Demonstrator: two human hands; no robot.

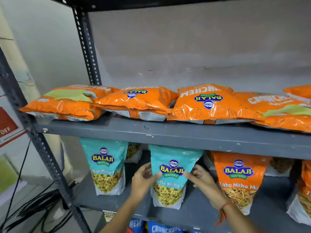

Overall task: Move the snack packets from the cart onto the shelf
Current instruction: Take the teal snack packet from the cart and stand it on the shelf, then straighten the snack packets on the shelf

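Observation:
A teal Balaji "Khatta Mitha Mix" packet stands upright on the middle shelf. My left hand grips its left edge and my right hand grips its right edge, thumbs on the front. Another teal packet stands to its left. An orange "Tikha Mitha Mix" packet stands to its right. The cart is out of view.
Several orange wafer bags lie flat on the upper shelf. More packets stand behind the front row. Blue packets show on the shelf below. A perforated grey upright and black cables are at the left.

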